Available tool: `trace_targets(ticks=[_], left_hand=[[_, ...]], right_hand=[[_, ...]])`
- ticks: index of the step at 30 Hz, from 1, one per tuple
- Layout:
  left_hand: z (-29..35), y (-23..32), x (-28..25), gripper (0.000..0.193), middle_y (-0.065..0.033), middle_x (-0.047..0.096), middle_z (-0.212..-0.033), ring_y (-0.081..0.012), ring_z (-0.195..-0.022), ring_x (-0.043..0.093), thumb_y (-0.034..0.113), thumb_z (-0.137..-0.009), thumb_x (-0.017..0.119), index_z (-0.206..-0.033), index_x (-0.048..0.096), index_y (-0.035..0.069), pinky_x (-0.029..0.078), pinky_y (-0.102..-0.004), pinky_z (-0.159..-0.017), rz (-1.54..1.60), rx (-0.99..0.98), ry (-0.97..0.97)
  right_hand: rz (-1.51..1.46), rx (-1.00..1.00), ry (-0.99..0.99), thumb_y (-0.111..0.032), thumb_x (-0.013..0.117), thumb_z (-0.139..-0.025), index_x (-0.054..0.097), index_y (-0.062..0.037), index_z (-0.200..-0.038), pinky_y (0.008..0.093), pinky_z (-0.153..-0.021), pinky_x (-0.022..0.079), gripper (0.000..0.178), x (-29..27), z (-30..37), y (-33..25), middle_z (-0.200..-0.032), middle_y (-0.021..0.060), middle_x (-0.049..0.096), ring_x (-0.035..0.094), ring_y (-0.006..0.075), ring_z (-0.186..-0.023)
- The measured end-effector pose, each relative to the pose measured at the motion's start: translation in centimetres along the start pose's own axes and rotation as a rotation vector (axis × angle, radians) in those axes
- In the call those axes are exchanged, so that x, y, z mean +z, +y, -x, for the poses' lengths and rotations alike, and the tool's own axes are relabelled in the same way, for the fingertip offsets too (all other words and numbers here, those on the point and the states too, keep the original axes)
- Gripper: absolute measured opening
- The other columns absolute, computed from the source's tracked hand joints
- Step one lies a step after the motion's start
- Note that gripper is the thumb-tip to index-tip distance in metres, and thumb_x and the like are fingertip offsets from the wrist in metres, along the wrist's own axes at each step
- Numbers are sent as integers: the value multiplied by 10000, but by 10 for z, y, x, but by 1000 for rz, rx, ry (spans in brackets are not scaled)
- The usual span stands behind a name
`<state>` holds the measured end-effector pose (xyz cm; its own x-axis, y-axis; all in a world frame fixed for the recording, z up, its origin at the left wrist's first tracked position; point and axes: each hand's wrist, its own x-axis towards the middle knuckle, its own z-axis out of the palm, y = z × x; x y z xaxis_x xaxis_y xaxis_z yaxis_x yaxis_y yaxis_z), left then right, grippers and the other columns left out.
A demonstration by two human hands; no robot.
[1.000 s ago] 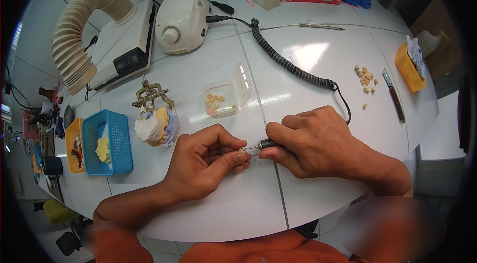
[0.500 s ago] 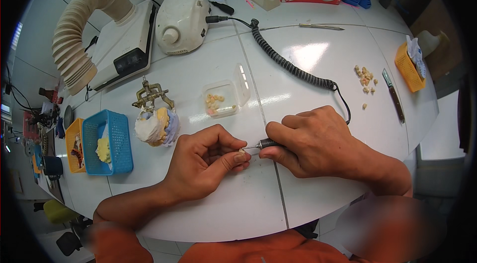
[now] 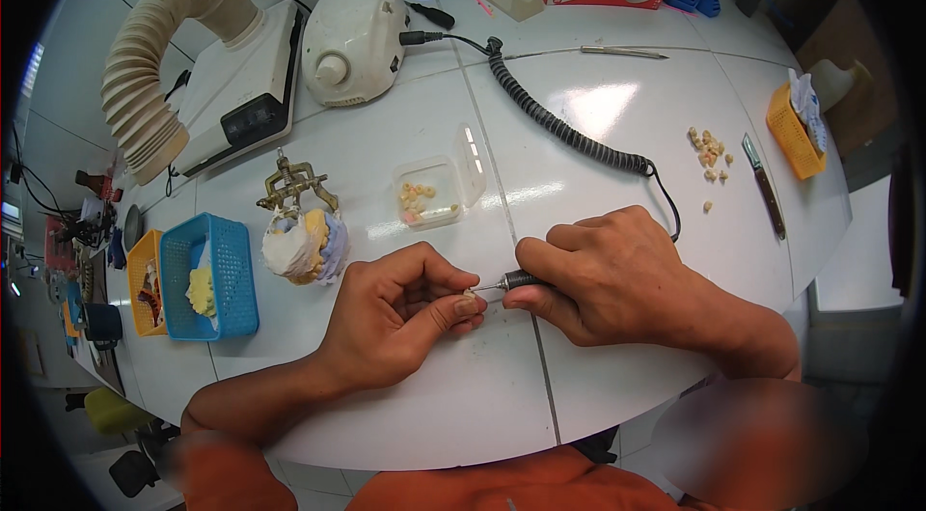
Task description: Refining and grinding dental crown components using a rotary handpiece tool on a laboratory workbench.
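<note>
My left hand (image 3: 400, 318) pinches a tiny pale piece, probably an artificial tooth (image 3: 470, 294), mostly covered by thumb and fingertips. My right hand (image 3: 617, 275) grips a dark rotary handpiece (image 3: 519, 278) between thumb and fingers. Its thin metal bur points left and meets the tooth at the left fingertips. Beyond my hands stands a small clear plastic box (image 3: 442, 169), lid up, with several yellowish teeth inside. Left of it a brass articulator (image 3: 294, 185) carries a dental cast (image 3: 307, 246) in white, yellow and lilac.
A coiled black cord (image 3: 569, 130) runs from the white control unit (image 3: 352, 38). A ribbed suction hose (image 3: 125, 77) arches at far left. Near the left edge sits a blue basket (image 3: 236, 270). On the right lie loose teeth (image 3: 712, 146), a knife (image 3: 767, 188) and a yellow basket (image 3: 796, 139).
</note>
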<state>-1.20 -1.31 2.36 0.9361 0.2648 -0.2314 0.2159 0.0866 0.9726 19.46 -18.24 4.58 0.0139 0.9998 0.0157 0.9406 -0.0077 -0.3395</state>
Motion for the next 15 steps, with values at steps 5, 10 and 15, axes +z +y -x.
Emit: trace_targets(ticks=[5,10,15], left_hand=[[0,1,0,134,-168,775,-1068,-205,-1045,778,-24,-1048,667,-1153,658,-106,664,-297,-943,-22,-3,-7],[-1,2,3,116,-173,781,-1028,-218,-982,792,-23,-1039,694,-1129,632,-63,663,-315,-877,-21,-9,21],[-1,2,3,116,-179,782,-1032,-218,-984,792,-26,-1038,693,-1129,632,-66,663,-316,-876,-13,-15,21]], right_hand=[[-5,5,2,-523,632,-1054,677,-95,-919,428,-465,482,451,0,1,1,-631,91,661,669,304,-517],[8,7,5,-519,635,-1051,682,-88,-920,432,-469,484,453,0,1,0,-632,95,664,671,310,-520],[-5,4,-2,-516,635,-1052,684,-85,-923,435,-472,487,453,0,1,0,-636,98,667,675,312,-526]])
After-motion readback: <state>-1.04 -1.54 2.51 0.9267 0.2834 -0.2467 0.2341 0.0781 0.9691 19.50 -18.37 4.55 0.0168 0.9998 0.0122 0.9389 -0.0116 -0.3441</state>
